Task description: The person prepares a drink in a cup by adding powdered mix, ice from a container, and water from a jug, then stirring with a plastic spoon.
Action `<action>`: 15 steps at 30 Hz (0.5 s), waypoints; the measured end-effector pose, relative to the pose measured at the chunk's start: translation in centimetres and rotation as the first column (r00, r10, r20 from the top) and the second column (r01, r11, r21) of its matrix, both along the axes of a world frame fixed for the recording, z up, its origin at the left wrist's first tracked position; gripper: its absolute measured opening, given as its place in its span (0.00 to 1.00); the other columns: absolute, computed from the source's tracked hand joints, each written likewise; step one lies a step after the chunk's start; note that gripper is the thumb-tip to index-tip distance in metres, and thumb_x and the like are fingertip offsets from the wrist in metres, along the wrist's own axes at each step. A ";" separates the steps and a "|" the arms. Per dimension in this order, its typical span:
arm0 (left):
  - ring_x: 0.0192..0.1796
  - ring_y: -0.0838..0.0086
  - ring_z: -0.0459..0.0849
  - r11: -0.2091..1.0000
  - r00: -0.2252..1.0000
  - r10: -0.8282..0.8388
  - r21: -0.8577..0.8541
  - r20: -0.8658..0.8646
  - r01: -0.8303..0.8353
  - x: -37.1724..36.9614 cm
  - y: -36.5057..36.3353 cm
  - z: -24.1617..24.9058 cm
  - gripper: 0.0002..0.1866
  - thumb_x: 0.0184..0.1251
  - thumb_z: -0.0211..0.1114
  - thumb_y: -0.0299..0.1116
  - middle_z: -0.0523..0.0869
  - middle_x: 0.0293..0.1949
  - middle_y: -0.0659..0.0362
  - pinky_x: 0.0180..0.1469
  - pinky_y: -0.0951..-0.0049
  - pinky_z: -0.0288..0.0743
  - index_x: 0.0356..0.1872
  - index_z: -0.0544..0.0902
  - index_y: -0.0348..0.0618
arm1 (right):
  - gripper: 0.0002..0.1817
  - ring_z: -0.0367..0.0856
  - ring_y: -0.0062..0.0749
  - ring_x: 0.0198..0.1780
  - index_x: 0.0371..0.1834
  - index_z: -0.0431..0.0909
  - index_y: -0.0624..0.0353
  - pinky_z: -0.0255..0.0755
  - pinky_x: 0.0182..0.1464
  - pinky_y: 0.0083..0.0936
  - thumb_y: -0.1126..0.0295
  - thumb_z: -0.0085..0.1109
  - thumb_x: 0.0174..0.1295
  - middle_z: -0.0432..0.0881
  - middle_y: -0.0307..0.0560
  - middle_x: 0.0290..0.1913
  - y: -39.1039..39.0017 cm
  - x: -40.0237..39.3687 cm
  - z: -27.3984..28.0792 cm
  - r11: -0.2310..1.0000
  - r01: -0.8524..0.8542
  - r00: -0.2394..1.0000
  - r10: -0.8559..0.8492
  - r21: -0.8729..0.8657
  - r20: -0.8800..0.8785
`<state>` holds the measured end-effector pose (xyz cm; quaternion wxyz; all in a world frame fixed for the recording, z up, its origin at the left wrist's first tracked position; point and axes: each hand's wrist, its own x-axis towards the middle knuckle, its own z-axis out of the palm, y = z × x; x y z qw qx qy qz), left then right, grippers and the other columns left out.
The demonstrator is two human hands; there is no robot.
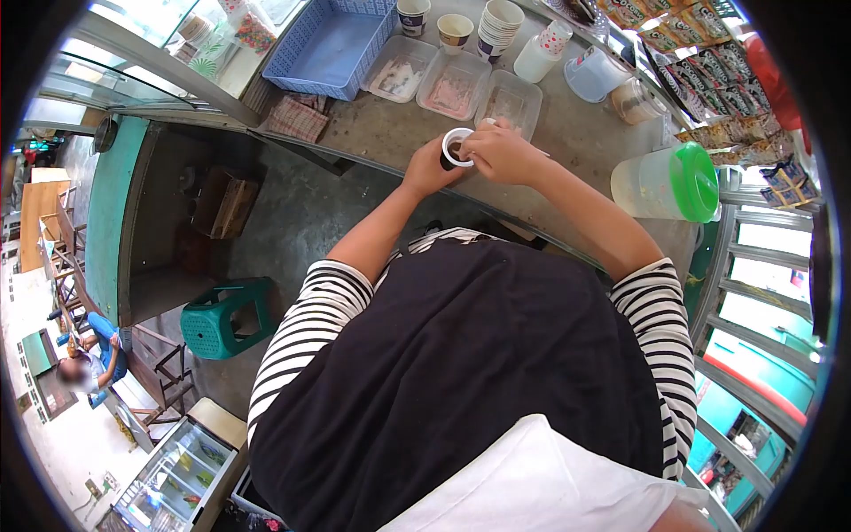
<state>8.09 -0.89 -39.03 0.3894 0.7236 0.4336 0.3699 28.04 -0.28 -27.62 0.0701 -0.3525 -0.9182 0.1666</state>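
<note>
Wrapped around a small cup [447, 152] with a white rim and dark contents is my left hand [427, 170]. It holds the cup upright at the counter's front edge. Over the cup's right side, my right hand [505, 155] is closed, with its fingertips at the rim. What those fingers grip is hidden; a small pale bit shows by the knuckles. Just behind the hands stand clear plastic tubs: one with white powder [396, 82], one with pinkish residue [452, 89], and another [521, 96] partly covered by my right hand.
A blue basket [332, 53], a folded cloth [297, 117], stacked paper cups [498, 31] and a green-lidded pitcher [651, 183] sit on the counter [572, 133]. Sachets [722, 80] hang at right. A green stool [226, 319] stands on the floor; a person [106, 350] sits far left.
</note>
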 end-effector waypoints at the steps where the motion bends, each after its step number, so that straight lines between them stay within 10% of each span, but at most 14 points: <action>1: 0.52 0.61 0.88 1.000 1.000 -0.003 0.005 0.016 0.003 0.0 0.1 0.1 0.31 0.51 0.80 0.39 0.88 0.50 0.52 0.55 0.64 0.79 0.58 0.81 0.43 | 0.08 0.81 0.38 0.50 0.40 0.85 0.47 0.64 0.53 0.43 0.68 0.55 0.65 0.84 0.41 0.39 -0.1 0.3 -0.4 1.000 0.022 1.000 -0.022 -0.019 -0.005; 9: 0.52 0.61 0.88 0.999 1.000 0.002 0.034 0.029 -0.003 0.1 0.3 -0.4 0.31 0.52 0.80 0.40 0.89 0.50 0.52 0.55 0.64 0.79 0.58 0.81 0.43 | 0.09 0.82 0.36 0.42 0.42 0.88 0.49 0.70 0.49 0.38 0.72 0.58 0.66 0.84 0.42 0.37 0.5 1.5 -2.4 0.977 0.183 0.942 -0.207 -0.111 -0.263; 11: 0.53 0.61 0.88 0.999 1.000 0.004 0.042 0.017 -0.005 0.1 0.2 -0.3 0.31 0.52 0.80 0.39 0.88 0.50 0.52 0.55 0.64 0.79 0.58 0.81 0.43 | 0.08 0.81 0.29 0.36 0.42 0.89 0.51 0.71 0.39 0.30 0.66 0.62 0.67 0.85 0.42 0.35 0.8 1.3 -2.1 0.830 0.270 0.882 -0.417 -0.487 -0.222; 15: 0.53 0.61 0.88 1.000 0.999 -0.012 -0.002 0.043 0.012 0.1 0.3 -0.2 0.31 0.52 0.80 0.38 0.88 0.51 0.52 0.55 0.64 0.79 0.59 0.81 0.42 | 0.10 0.78 0.23 0.31 0.42 0.89 0.53 0.70 0.35 0.25 0.60 0.66 0.66 0.86 0.42 0.34 0.0 0.5 -1.7 0.778 0.278 0.857 -0.465 -0.563 -0.220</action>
